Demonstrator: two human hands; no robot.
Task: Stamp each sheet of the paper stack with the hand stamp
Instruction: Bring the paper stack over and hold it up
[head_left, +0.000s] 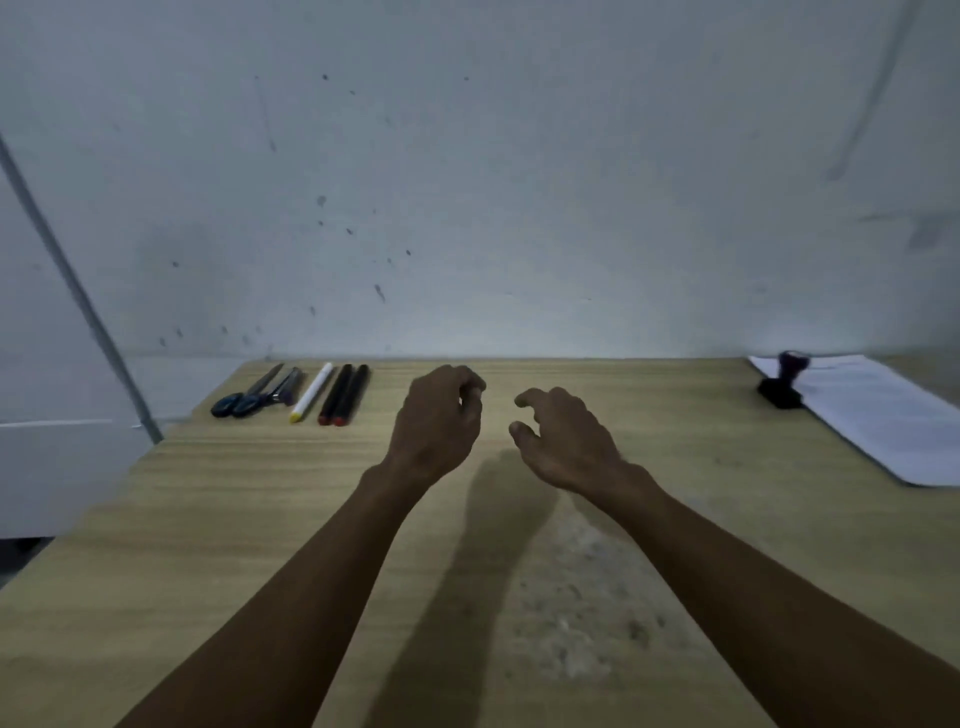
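Observation:
A stack of white paper (883, 415) lies at the far right of the wooden table (260, 519), partly cut off by the frame edge. A black hand stamp (783, 384) stands upright at the stack's left edge. My left hand (436, 421) hovers above the middle of the table with its fingers curled loosely and nothing in it. My right hand (561, 441) is beside it, fingers bent and apart, holding nothing. Both hands are well to the left of the stamp and paper.
At the back left lie scissors (249, 397) with dark handles, a white marker (311, 392) with a yellow end, and two black markers (345, 395) with red ends. A grey wall stands right behind the table. The table's left edge runs diagonally.

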